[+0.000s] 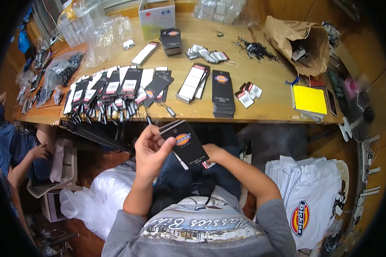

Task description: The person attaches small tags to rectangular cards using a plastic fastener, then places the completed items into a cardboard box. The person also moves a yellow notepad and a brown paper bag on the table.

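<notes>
My left hand is closed on a few black hang tags, thumb on the front one, just off the table's near edge. A white card edge shows below them. A thin black string with a small plug runs up from near my left fingertips. My right hand is closed at the tags' lower right corner, its fingertips partly hidden behind them; a bit of red and white shows there. On the table just ahead lie a stack of black tags, a stack of white tags and small barcode labels.
Many strung tags fan out along the left front edge. Farther back stand a white box, a black tag stack and a paper bag. A yellow pad lies right. White shirts are piled beside me; another person sits left.
</notes>
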Action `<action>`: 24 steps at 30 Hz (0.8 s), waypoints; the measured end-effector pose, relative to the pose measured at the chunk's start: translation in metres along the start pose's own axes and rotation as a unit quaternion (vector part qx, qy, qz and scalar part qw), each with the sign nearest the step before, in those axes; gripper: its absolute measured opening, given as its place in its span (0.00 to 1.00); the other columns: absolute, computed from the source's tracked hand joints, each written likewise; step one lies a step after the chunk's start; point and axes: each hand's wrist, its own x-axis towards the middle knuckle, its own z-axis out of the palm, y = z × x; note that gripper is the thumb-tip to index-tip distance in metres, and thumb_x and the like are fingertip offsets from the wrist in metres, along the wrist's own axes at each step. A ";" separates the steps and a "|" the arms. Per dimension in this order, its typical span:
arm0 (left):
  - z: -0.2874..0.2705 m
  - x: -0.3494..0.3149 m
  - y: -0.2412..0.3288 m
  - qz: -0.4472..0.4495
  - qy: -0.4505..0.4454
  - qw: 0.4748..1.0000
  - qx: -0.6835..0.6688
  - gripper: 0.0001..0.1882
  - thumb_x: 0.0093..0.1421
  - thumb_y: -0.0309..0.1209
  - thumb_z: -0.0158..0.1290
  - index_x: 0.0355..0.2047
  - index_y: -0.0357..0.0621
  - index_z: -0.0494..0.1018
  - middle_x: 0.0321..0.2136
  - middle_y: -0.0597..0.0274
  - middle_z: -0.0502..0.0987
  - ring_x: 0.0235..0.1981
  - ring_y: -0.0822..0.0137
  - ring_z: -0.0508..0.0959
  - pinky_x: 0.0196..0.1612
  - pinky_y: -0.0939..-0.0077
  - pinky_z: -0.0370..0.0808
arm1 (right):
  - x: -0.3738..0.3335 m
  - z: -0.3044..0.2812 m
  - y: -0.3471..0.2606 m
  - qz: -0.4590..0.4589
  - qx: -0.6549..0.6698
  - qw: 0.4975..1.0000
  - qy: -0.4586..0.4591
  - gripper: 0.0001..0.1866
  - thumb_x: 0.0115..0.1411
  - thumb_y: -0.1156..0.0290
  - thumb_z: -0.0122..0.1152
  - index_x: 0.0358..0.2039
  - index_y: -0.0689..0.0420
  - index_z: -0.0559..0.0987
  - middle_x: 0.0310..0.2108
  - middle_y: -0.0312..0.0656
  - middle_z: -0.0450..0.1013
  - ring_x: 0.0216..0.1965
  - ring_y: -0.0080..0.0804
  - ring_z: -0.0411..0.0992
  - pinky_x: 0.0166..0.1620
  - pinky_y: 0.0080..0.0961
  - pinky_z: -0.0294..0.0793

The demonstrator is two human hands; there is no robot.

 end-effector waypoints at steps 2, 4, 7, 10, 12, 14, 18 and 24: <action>-0.002 -0.001 0.003 -0.012 0.012 0.999 0.027 0.11 0.47 0.20 0.53 0.21 0.43 0.60 0.16 0.76 0.60 0.17 0.87 0.56 0.18 0.92 0.51 | -0.016 -0.032 -0.016 -0.035 -0.048 0.994 -0.088 0.11 0.35 0.70 0.61 0.25 0.54 0.78 0.28 0.46 0.72 0.34 0.42 0.71 0.34 0.36 0.70; -0.005 -0.001 0.000 -0.025 0.000 1.000 -0.008 0.11 0.47 0.21 0.53 0.22 0.43 0.59 0.16 0.75 0.61 0.17 0.87 0.58 0.18 0.92 0.53 | -0.037 -0.044 -0.027 -0.014 -0.013 0.996 -0.085 0.11 0.37 0.69 0.59 0.26 0.51 0.77 0.29 0.44 0.72 0.34 0.41 0.70 0.34 0.36 0.70; 0.000 0.004 -0.003 -0.051 -0.050 0.995 -0.063 0.10 0.48 0.20 0.52 0.23 0.43 0.60 0.18 0.72 0.66 0.19 0.86 0.62 0.20 0.92 0.57 | -0.018 -0.011 0.003 -0.131 -0.016 0.988 -0.077 0.12 0.35 0.69 0.60 0.26 0.54 0.76 0.29 0.44 0.72 0.33 0.42 0.70 0.33 0.34 0.69; 0.005 0.005 -0.010 -0.127 -0.075 0.973 -0.175 0.07 0.52 0.22 0.47 0.30 0.39 0.61 0.28 0.56 0.72 0.28 0.73 0.73 0.30 0.84 0.70 | -0.010 -0.014 -0.002 -0.129 -0.003 0.989 -0.079 0.09 0.36 0.72 0.60 0.21 0.61 0.75 0.24 0.50 0.71 0.29 0.44 0.70 0.30 0.34 0.68; 0.011 0.006 -0.003 -0.173 -0.122 0.955 -0.207 0.08 0.54 0.25 0.43 0.35 0.39 0.59 0.31 0.49 0.71 0.35 0.61 0.74 0.37 0.71 0.73 | -0.012 -0.008 -0.001 -0.082 -0.011 0.996 -0.022 0.09 0.37 0.72 0.60 0.21 0.62 0.75 0.22 0.49 0.71 0.28 0.43 0.70 0.29 0.33 0.68; 0.013 0.004 -0.001 -0.212 -0.120 0.943 -0.228 0.09 0.54 0.26 0.44 0.35 0.40 0.59 0.31 0.51 0.71 0.34 0.60 0.74 0.37 0.67 0.74 | -0.032 -0.027 -0.015 -0.034 0.050 0.998 -0.019 0.09 0.38 0.72 0.60 0.22 0.61 0.75 0.23 0.47 0.71 0.28 0.41 0.70 0.29 0.31 0.68; 0.012 0.000 -0.004 -0.207 -0.140 0.937 -0.245 0.10 0.56 0.28 0.42 0.38 0.41 0.58 0.31 0.50 0.71 0.34 0.60 0.74 0.34 0.65 0.75 | -0.128 -0.105 -0.024 -0.219 0.267 0.929 0.132 0.09 0.43 0.71 0.59 0.24 0.62 0.74 0.26 0.43 0.71 0.29 0.32 0.70 0.32 0.23 0.68; 0.030 0.006 -0.028 -0.225 -0.155 0.940 -0.204 0.13 0.56 0.29 0.44 0.41 0.40 0.59 0.34 0.49 0.71 0.31 0.62 0.75 0.32 0.69 0.75 | -0.156 -0.186 0.051 0.040 0.468 0.676 0.568 0.07 0.45 0.75 0.60 0.26 0.64 0.75 0.21 0.38 0.71 0.21 0.19 0.67 0.25 0.15 0.66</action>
